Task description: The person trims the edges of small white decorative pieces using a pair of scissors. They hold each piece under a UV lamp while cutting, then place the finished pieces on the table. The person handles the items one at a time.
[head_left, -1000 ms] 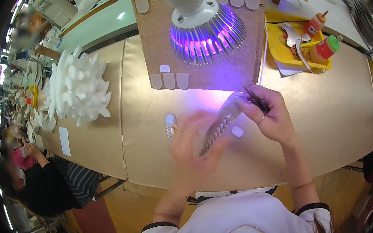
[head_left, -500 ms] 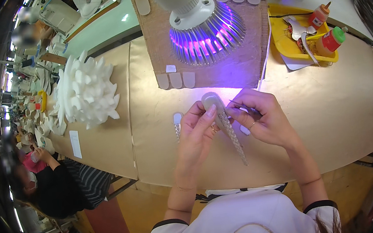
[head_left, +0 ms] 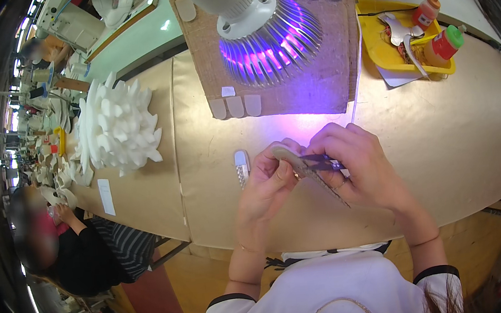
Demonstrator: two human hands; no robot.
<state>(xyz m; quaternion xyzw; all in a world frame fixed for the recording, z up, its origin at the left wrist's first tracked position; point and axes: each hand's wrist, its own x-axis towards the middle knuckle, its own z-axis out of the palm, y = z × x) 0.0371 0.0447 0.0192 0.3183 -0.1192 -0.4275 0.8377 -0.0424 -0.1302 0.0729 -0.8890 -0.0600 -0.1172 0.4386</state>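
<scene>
Head view: a brown table point(head_left: 446, 134) fills the frame. At centre, the left hand point(head_left: 266, 185) pinches a pale curved strip point(head_left: 301, 166); the right hand point(head_left: 356, 166) grips small dark tweezers point(head_left: 322, 162) touching that strip.

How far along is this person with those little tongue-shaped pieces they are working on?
Several pale pieces already lie in rows on the brown board under the purple lamp, so those look finished. Right now the left hand holds one long strip while the right hand works on it with a dark tool. One small piece on the table waits beside the hands; how many remain is unclear.
</scene>
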